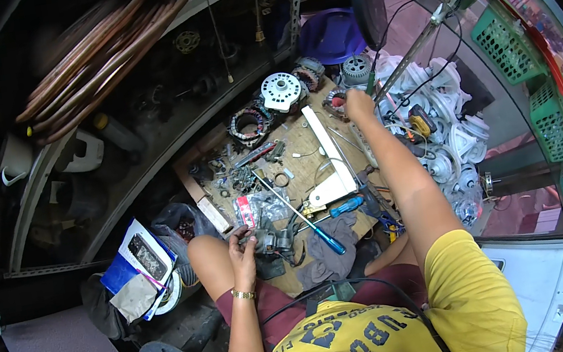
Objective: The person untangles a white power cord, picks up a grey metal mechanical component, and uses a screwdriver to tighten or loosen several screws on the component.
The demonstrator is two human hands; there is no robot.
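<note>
Head view: my left hand (240, 253) touches the left end of a dark-grey metal motor housing (277, 241), firmness of hold not visible; my right hand (360, 104), well apart and farther forward, is curled beside a wire-wound stator (335, 103), grip unclear. Housing judged dense, rigid, possibly greasy; best held around its rounded body, just right of my left hand.

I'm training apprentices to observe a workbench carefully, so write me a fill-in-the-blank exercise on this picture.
1. The ____ hand is at the far side of the wooden board.
2. The long screwdriver has a ____ handle.
3. The wristband below the left hand is ____ in colour.
4. The perforated baskets along the picture's right side are ____.

Missing words: right; blue; gold; green.
</note>
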